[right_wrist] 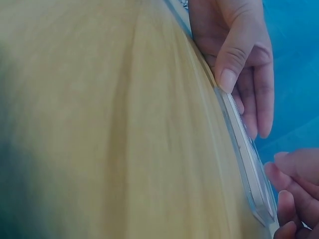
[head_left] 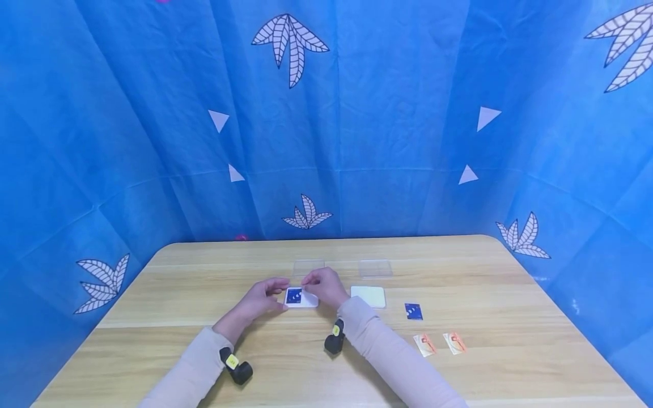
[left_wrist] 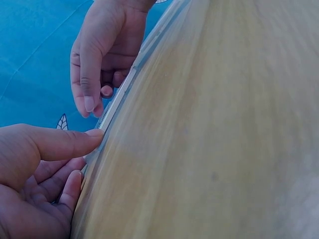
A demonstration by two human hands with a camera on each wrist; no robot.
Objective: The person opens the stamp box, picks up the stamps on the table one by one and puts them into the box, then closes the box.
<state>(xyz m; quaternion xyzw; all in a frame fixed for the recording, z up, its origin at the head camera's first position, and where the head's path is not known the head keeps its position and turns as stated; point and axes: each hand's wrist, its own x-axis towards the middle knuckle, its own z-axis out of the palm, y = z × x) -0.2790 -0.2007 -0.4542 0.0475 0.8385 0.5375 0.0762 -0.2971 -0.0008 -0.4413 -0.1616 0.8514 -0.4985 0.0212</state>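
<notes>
A flat white rectangular case (head_left: 310, 302) lies on the table with a small blue card (head_left: 293, 295) with white moon shapes on its left half. My left hand (head_left: 262, 298) grips the case at its left end, thumb at the near corner and fingers toward the far side. In the right wrist view that thumb (right_wrist: 229, 74) presses on the case edge. My right hand (head_left: 326, 285) is over the case's right half, its thumb and index finger pinched together at the blue card's far right corner. In the left wrist view, the right fingertips (left_wrist: 89, 102) come down close to the case.
A second white case (head_left: 368, 296) lies right of my right hand. Two clear lids (head_left: 308, 263) (head_left: 374, 268) lie behind the cases. To the right are another blue card (head_left: 414, 311) and two orange cards (head_left: 424, 344) (head_left: 454, 343). A blue curtain (head_left: 357, 141) hangs behind the table.
</notes>
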